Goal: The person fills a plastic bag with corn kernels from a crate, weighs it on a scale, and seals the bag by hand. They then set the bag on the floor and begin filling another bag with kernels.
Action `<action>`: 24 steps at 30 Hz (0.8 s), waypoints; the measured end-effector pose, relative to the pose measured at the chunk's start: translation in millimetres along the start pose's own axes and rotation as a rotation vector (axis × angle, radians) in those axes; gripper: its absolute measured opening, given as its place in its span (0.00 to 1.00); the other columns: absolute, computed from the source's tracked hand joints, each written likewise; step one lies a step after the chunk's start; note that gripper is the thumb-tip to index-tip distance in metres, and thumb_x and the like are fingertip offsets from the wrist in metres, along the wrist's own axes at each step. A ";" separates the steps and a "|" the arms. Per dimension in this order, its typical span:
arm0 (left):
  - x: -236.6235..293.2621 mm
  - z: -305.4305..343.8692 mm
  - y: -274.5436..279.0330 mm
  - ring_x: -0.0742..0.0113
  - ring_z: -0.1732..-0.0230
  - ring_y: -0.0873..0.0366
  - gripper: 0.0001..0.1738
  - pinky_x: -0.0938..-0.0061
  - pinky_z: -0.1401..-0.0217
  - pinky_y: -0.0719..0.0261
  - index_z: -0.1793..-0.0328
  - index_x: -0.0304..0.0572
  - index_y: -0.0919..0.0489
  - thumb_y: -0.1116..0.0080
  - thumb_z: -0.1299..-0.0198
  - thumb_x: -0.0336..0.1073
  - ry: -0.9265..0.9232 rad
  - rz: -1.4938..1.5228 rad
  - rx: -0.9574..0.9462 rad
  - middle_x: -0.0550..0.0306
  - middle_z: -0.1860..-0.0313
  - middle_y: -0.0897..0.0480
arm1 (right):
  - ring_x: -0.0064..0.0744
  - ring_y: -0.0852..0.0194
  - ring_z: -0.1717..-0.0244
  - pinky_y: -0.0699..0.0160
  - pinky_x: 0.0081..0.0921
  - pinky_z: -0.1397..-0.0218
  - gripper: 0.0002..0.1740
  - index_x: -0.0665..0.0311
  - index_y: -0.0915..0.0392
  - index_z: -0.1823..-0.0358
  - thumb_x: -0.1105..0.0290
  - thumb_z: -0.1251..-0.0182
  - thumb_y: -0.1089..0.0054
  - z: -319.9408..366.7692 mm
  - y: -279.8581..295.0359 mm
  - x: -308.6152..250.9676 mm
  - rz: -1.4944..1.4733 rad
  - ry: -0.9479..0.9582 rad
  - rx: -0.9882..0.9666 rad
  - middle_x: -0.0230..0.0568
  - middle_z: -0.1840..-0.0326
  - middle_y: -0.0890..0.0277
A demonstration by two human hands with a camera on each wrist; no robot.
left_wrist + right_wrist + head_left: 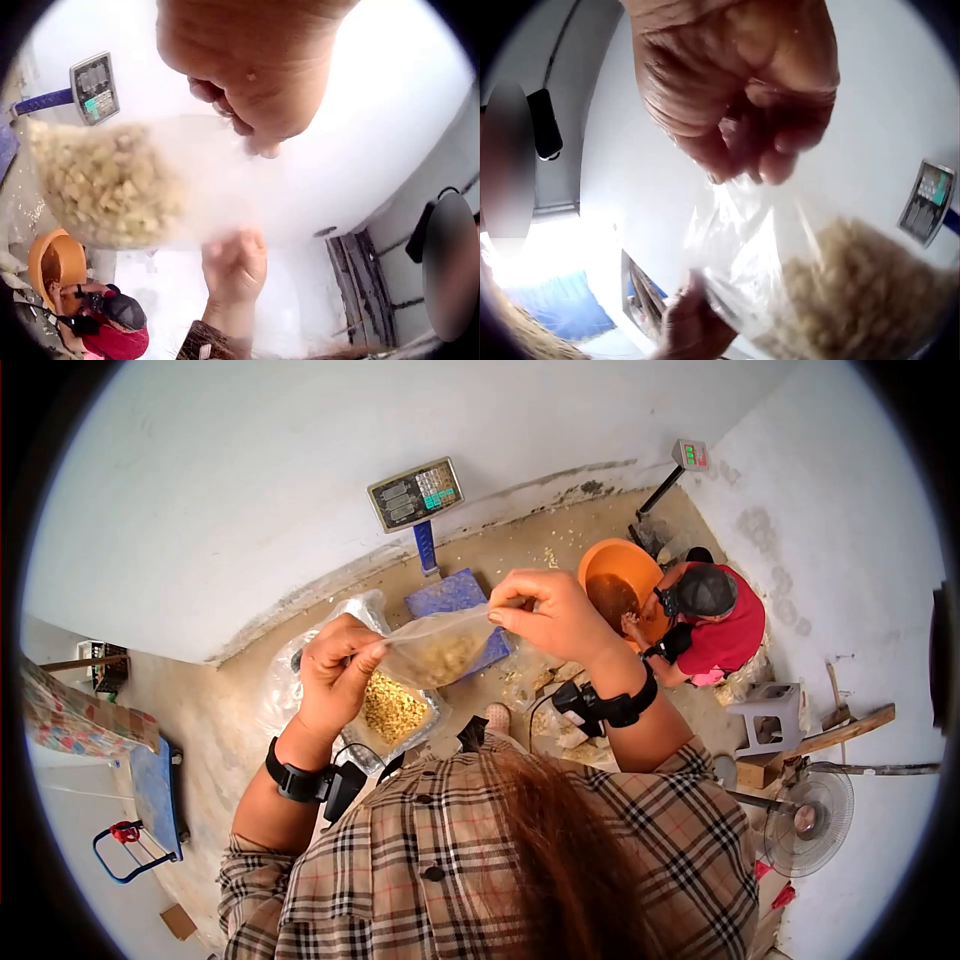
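A clear plastic bag [440, 650], partly filled with small pale-yellow chunks [112, 187], hangs between both hands in front of the chest. My left hand [338, 670] pinches one top corner between thumb and curled fingers. At the opposite corner, my right hand [555, 615] grips the plastic with its fingertips. The upper part of the bag is stretched between the hands, and the chunks sit in the far, lower part. Below the left hand lies a plastic-lined container of yellow pieces [392, 710], partly covered by the bag in the head view.
A blue platform scale [445, 592] with a raised display [416, 494] stands ahead by the wall. To the right, a person in red [725, 610] works over an orange tub [600, 565]. A fan [810, 825] and a blue trolley [155, 790] are at the sides.
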State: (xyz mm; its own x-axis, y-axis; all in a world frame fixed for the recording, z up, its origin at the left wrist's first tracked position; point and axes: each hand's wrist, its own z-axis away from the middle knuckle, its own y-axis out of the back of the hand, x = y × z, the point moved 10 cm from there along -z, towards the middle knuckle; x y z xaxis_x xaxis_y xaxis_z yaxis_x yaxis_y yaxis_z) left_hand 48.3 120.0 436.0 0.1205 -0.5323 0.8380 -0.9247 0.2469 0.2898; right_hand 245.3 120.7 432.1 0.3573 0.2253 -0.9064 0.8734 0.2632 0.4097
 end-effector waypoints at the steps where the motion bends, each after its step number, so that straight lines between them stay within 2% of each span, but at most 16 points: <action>1: 7.1 -0.9 -5.4 0.70 0.75 0.30 0.03 0.80 0.73 0.33 0.71 0.35 0.23 0.41 0.49 0.28 -0.034 -0.056 -0.032 0.57 0.76 0.26 | 0.27 0.30 0.68 0.30 0.23 0.64 0.07 0.65 0.25 0.68 0.74 0.51 0.40 -0.6 5.4 -14.0 0.177 0.126 0.068 0.36 0.69 0.27; 3: 12.0 -1.6 -14.1 0.67 0.77 0.30 0.03 0.78 0.75 0.34 0.72 0.36 0.24 0.41 0.50 0.27 -0.066 -0.153 -0.070 0.56 0.77 0.27 | 0.33 0.31 0.61 0.30 0.28 0.58 0.11 0.62 0.24 0.67 0.72 0.55 0.38 1.4 3.5 -44.0 0.535 0.377 0.205 0.36 0.67 0.26; 6: 13.7 -0.6 -21.9 0.62 0.79 0.31 0.04 0.75 0.77 0.34 0.74 0.36 0.25 0.39 0.53 0.25 -0.094 -0.282 -0.107 0.54 0.80 0.29 | 0.39 0.34 0.54 0.34 0.33 0.51 0.14 0.61 0.24 0.67 0.70 0.59 0.36 -1.8 -34.9 -54.1 0.541 0.516 0.145 0.38 0.65 0.26; 12: 8.1 12.0 -15.0 0.62 0.79 0.31 0.04 0.74 0.77 0.34 0.74 0.36 0.24 0.39 0.54 0.25 -0.091 -0.365 -0.172 0.54 0.80 0.29 | 0.37 0.31 0.62 0.35 0.33 0.52 0.07 0.62 0.25 0.72 0.71 0.55 0.40 -13.2 -99.4 -39.8 0.449 0.568 0.058 0.36 0.71 0.27; 18: 8.2 16.8 -14.2 0.61 0.78 0.30 0.04 0.74 0.76 0.33 0.73 0.37 0.24 0.39 0.55 0.25 -0.091 -0.358 -0.162 0.54 0.79 0.28 | 0.36 0.30 0.66 0.33 0.31 0.56 0.04 0.61 0.26 0.76 0.70 0.54 0.40 -5.7 -91.9 -36.8 0.505 0.607 0.043 0.35 0.75 0.27; 24: 21.2 10.1 -21.7 0.60 0.77 0.29 0.04 0.74 0.76 0.32 0.73 0.37 0.23 0.39 0.56 0.25 -0.134 -0.370 -0.205 0.54 0.78 0.28 | 0.35 0.29 0.71 0.33 0.31 0.54 0.05 0.61 0.26 0.77 0.71 0.55 0.39 13.6 -68.6 -35.3 0.548 0.688 0.104 0.33 0.77 0.27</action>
State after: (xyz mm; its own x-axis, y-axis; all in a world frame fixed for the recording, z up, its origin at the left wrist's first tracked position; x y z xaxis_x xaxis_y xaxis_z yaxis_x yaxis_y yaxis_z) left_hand 67.3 95.1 442.7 0.3693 -0.7118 0.5975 -0.7358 0.1688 0.6559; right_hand 177.3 82.0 434.5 0.4853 0.8180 -0.3088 0.6753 -0.1263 0.7266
